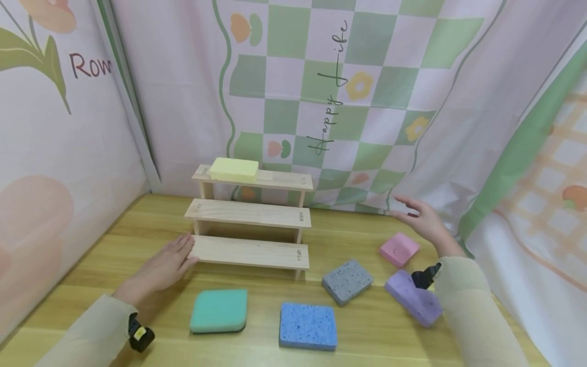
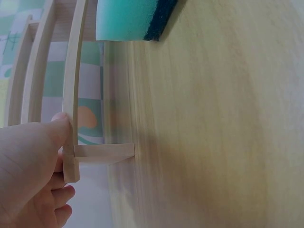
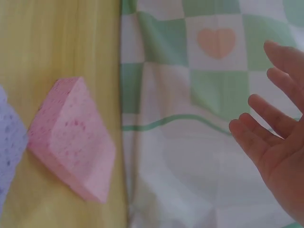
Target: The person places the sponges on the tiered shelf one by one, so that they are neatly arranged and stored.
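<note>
From where I stood, the three-step wooden rack (image 1: pixel 249 252) sat on the table (image 1: pixel 261 285) in front of the hanging cloth (image 1: pixel 316 76); the person's left hand (image 1: pixel 162 265) gripped the left end of its lowest board, thumb on the front edge and fingers tucked behind, perhaps because so light a frame would slide if nudged. The right hand (image 1: pixel 424 224) was spread loosely in the air, holding nothing; it hung just beyond the pink sponge (image 1: pixel 399 250), touching neither it nor the rack.

A yellow sponge (image 1: pixel 234 169) lay flat on the left part of the top board, probably set there because the broad face sits well on a narrow ledge; the others lay loose within arm's reach, teal (image 1: pixel 218 311) and blue (image 1: pixel 308 326) in front, grey (image 1: pixel 347 281) off the rack's right corner, purple (image 1: pixel 408 295) beside the right sleeve.

The rack's long axis ran left to right, its right end slightly nearer the person; its steps came down toward the person; the yellow sponge's long side followed the board; the grey, purple and pink ones lay aslant.
</note>
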Tool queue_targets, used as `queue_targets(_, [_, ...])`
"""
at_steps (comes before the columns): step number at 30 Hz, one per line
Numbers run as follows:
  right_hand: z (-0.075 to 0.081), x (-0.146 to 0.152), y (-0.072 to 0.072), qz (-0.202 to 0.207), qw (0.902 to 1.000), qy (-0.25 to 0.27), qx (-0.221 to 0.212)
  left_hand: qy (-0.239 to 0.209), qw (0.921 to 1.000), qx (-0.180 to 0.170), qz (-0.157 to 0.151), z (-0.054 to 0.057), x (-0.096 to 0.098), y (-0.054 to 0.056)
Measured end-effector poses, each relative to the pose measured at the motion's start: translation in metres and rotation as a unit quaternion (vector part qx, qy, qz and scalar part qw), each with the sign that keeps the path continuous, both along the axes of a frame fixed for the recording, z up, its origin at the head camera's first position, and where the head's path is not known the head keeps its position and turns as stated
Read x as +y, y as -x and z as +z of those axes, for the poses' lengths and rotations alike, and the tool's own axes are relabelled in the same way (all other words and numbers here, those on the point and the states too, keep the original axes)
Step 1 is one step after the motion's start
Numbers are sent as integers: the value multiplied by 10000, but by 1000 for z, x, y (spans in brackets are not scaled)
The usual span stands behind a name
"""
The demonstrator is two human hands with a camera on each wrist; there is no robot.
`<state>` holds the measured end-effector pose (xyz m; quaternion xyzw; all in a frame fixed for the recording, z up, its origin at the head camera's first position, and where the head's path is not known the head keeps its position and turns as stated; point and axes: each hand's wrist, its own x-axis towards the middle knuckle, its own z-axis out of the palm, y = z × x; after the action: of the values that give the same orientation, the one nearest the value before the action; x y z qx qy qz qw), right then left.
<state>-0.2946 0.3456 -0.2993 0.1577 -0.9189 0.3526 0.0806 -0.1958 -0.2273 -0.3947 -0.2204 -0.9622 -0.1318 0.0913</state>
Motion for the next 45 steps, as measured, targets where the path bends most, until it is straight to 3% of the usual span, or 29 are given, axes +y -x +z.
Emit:
queue_targets(8, [-19, 20, 5, -139, 9984, -247, -490, 11, 10000, 1, 3, -1, -1, 0])
queue_targets(14, [-34, 33, 8, -358, 9916, -604, -1091, -5, 10000, -57, 21, -2, -1, 1])
queue_targets(21, [-45, 41, 8, -434, 9848, -1329, -1031, 8, 10000, -78, 12, -1, -1, 0])
queue_targets(27, [-46, 39, 5, -242, 9796, -1594, -1196, 1, 9999, -99, 16, 0, -1, 0])
queue_targets(35, [-49, 40, 5, 157, 9759, -1390, -1678, 2, 10000, -86, 22, 0, -1, 0])
queue_targets(41, [-54, 44, 5, 466, 9720, -1634, -1622, 19, 10000, -66, 4, 0, -1, 0])
queue_targets(45, [-58, 47, 6, 435, 9674, -1851, -1669, 10, 10000, -64, 6, 0, -1, 0])
